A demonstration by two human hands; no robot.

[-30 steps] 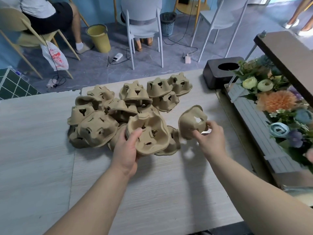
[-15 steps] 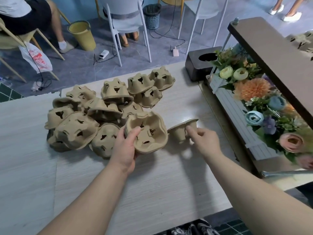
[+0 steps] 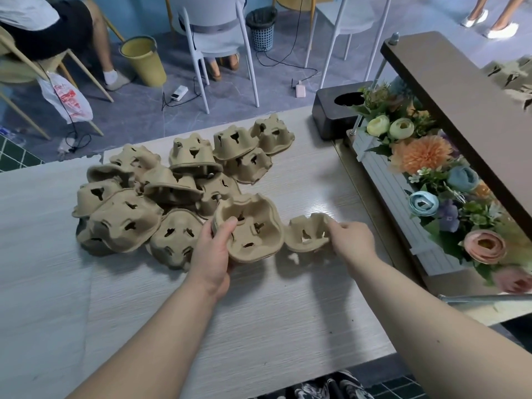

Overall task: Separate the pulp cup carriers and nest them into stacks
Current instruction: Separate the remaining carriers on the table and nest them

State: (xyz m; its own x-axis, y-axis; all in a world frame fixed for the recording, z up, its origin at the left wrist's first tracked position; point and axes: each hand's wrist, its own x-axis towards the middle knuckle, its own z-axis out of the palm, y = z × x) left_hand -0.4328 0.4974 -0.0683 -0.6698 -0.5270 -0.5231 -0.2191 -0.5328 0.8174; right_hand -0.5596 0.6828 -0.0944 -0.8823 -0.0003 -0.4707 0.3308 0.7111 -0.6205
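Observation:
A heap of several brown pulp cup carriers (image 3: 161,197) lies on the pale wooden table (image 3: 259,312), most of them bottom up. My left hand (image 3: 213,254) grips the near rim of a stack of carriers (image 3: 253,226), cups facing up, at the heap's right edge. My right hand (image 3: 349,240) pinches the right rim of a single smaller carrier (image 3: 306,233), which sits cup-up on the table just right of that stack.
A planter of artificial flowers (image 3: 426,174) under a brown shelf (image 3: 460,105) runs along the table's right edge. A black box (image 3: 334,113) stands at the far right corner. More carriers (image 3: 512,76) lie on the shelf. Chairs, a bucket and seated people are beyond the table.
My right hand brought the single carrier down from the air and turned it cup-up onto the table beside the stack. My left hand kept its hold on the stack.

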